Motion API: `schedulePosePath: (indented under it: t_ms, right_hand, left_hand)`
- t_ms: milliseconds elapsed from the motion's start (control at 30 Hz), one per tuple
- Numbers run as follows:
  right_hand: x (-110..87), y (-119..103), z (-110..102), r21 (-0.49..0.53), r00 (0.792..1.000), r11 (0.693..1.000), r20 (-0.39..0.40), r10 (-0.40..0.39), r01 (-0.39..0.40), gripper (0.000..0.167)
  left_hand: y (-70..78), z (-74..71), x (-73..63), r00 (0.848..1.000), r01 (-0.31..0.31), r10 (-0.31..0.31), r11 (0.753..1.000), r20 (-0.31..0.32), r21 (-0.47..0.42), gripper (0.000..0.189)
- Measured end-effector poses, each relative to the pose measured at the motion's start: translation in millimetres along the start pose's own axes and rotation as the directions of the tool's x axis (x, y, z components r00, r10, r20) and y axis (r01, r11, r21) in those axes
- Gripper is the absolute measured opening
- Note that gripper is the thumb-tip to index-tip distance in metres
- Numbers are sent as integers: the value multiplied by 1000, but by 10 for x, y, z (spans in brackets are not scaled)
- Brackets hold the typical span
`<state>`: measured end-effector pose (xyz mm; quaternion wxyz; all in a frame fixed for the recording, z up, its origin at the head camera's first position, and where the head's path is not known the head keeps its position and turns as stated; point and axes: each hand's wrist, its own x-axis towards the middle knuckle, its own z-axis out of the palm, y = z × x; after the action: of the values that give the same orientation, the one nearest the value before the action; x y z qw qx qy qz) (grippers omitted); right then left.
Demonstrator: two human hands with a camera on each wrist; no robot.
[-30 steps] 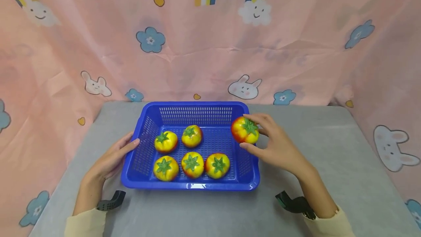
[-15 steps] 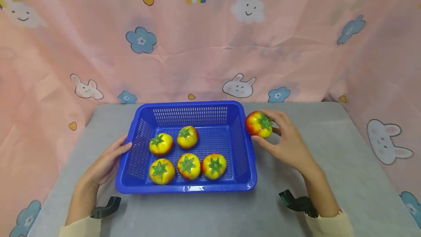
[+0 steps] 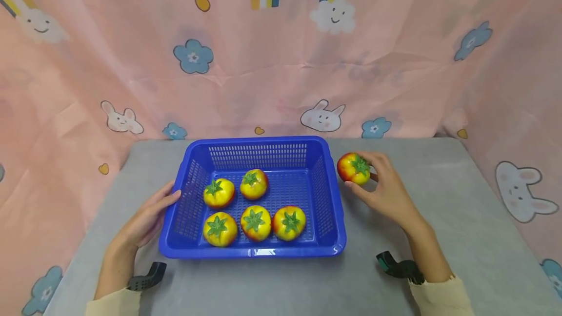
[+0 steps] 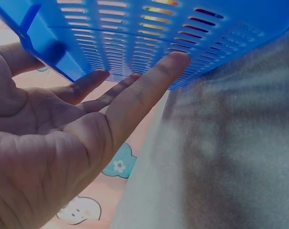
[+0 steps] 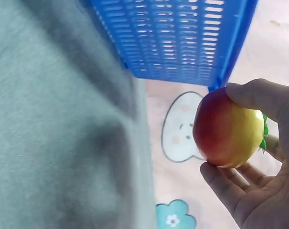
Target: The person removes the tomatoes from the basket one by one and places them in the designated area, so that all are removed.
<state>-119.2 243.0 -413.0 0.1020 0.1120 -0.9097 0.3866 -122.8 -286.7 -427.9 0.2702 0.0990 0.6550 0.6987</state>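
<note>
A blue plastic basket [image 3: 322, 250] stands on the table with several yellow-and-red tomatoes [image 3: 253, 223] inside, each with a green leafy top. My left hand [image 3: 142, 223] holds the basket's left rim, thumb on top. In the left wrist view, fingers [image 4: 139, 95] reach nearly straight against the slotted outer wall. Just outside the basket's right side, my right hand [image 3: 388, 191] grips another tomato [image 3: 352, 168] between thumb and fingers. The right wrist view shows this tomato [image 5: 228, 129] apart from the basket wall, above the table.
The grey table [image 3: 452, 208] extends to the right of the basket and in front of it. A pink printed cloth [image 3: 272, 82] hangs along the back and sides. A dark camera mount is on each wrist.
My right hand has carried the gripped tomato rightward, from over the basket's right rim to outside it. My left hand stays at the left rim. The head view has shifted slightly.
</note>
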Motion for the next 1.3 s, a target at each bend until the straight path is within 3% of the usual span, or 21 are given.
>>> schedulePosePath:
  t_ms: [400, 600, 1300]
  right_hand:
    - [44, 244, 152, -6, 998, 1000, 48, 29, -28, 69]
    - [44, 284, 133, -7, 996, 998, 62, 65, -65, 69]
    - [-19, 362, 189, -46, 990, 997, 122, 71, -66, 68]
  left_hand:
    - [55, -19, 24, 1000, 13, -12, 1000, -20, 18, 71]
    - [53, -15, 44, 999, 20, -19, 999, -34, 32, 71]
    - [22, 23, -7, 998, 39, -36, 998, -53, 52, 71]
